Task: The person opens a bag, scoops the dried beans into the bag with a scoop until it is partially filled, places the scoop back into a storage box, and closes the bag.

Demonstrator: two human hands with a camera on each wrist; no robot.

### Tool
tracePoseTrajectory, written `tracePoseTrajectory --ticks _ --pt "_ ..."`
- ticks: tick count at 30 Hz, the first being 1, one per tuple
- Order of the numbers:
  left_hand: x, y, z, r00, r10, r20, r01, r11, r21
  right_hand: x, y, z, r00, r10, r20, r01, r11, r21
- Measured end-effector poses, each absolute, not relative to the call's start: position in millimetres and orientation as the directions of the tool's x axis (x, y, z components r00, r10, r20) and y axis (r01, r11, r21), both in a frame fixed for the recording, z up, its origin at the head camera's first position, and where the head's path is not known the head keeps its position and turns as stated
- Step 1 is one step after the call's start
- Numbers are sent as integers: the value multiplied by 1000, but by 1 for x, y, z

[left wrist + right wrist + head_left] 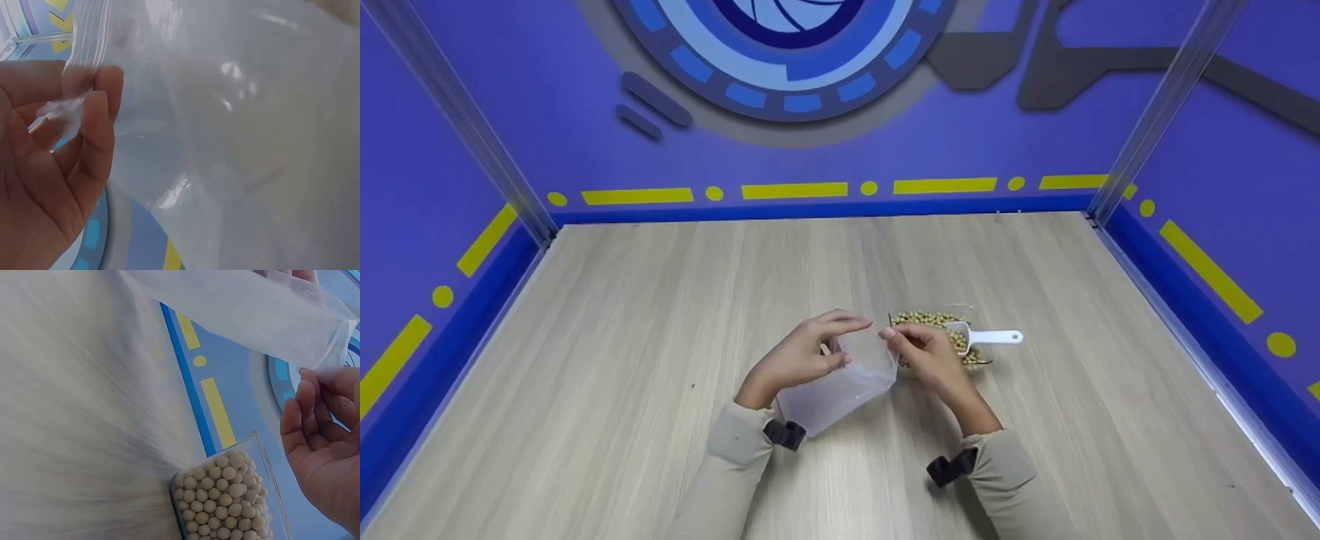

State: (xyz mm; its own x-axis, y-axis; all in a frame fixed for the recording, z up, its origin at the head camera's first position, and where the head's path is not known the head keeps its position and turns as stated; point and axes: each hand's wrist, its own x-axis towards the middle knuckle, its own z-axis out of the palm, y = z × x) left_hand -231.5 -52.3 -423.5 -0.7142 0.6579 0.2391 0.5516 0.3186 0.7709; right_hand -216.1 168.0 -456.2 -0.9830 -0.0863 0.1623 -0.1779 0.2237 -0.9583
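Observation:
A clear plastic zip bag [840,390] hangs between my two hands, its body slanting down to the near left. My left hand [802,352] holds the bag near its ridged zip edge; the left wrist view shows the fingertips [115,84] at that strip. At the bag's other top corner, my right hand [934,360] pinches the plastic between thumb and finger [306,391]. Just behind the right hand stands a clear box [273,478] of round beige soybeans [222,498]. A white scoop [997,337] lies in the soybeans, handle pointing right.
The wood-patterned table [622,315] extends around the hands. Blue panels with yellow marks [795,190] enclose it at the back and both sides. Metal posts [1155,112] stand at the back corners.

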Motion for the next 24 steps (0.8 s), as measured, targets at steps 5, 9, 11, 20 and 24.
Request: tracePoseTrajectory --ticks 5,9,11,20,24 --pt "-233 -54 -422 -706 686 179 516 324 793 -216 168 -458 -978 -73 196 -207 225 -952" --pt "-233 -56 -421 -703 700 123 475 334 814 -216 167 -459 -973 -76 216 -228 218 -949" --pt "-233 -56 -420 -697 707 120 487 345 802 -216 167 -460 -969 -81 232 -244 213 -946" --pt "-228 -56 -414 -659 735 161 597 379 707 -214 162 -462 -939 -8 344 -331 297 -896" --pt "-227 -55 -412 -642 748 167 620 380 686 -216 159 -465 -936 43 351 -315 346 -884"
